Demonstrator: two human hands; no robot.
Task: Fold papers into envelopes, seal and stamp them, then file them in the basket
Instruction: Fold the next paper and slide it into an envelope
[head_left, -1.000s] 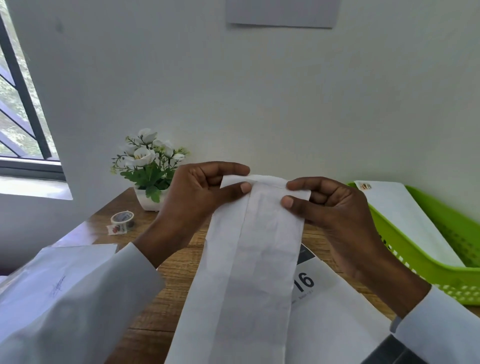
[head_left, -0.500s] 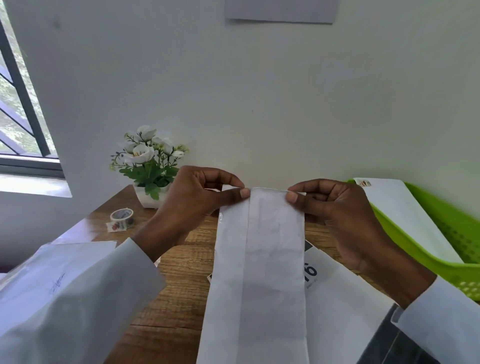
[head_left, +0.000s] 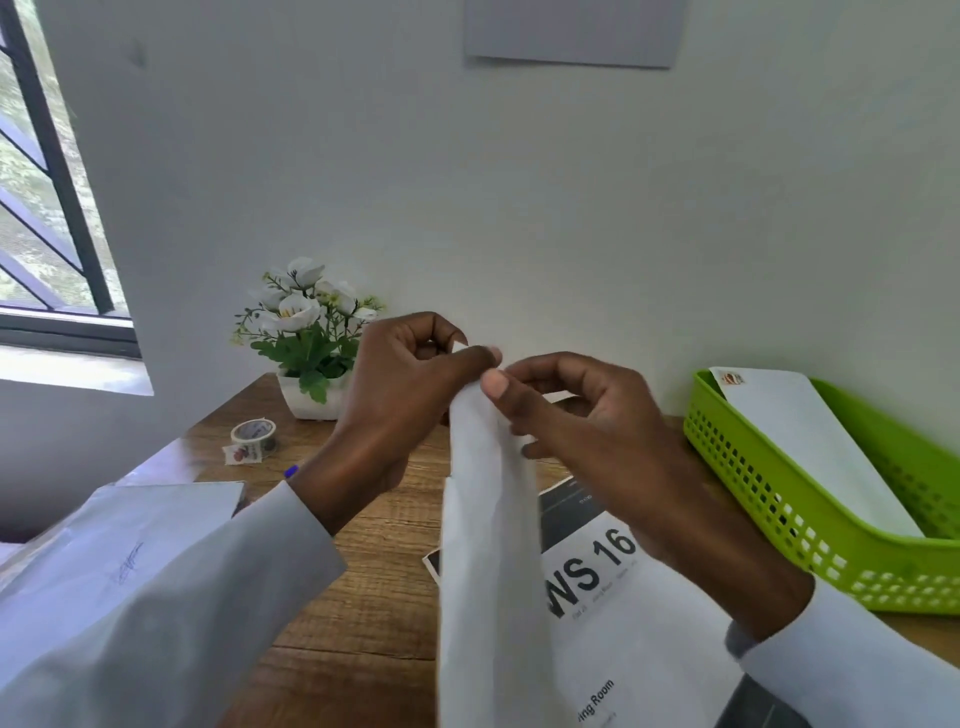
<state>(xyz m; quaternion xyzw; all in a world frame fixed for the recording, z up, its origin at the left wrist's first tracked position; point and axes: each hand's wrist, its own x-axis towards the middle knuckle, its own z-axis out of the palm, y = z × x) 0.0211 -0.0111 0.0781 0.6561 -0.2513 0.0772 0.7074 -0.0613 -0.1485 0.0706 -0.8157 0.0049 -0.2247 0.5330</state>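
The folded paper (head_left: 488, 545) is plain white with faint grey creases. The basket (head_left: 769, 499) is bright lime green, its wall pierced by a grid of small square holes. The envelope (head_left: 810, 447) lying in it is white, with a small red and orange stamp (head_left: 732, 378) at its corner. The table (head_left: 374, 587) is brown with a wood grain. The printed sheet (head_left: 623, 613) is white with bold black letters and a black band along its top. The flowers (head_left: 298, 306) are white over green leaves, in a white pot (head_left: 311, 402). The roll of tape (head_left: 253, 434) is white with red marks. Both sleeves (head_left: 171, 613) are white. The wall (head_left: 519, 208) is plain white, and the window frame (head_left: 52, 171) is black.
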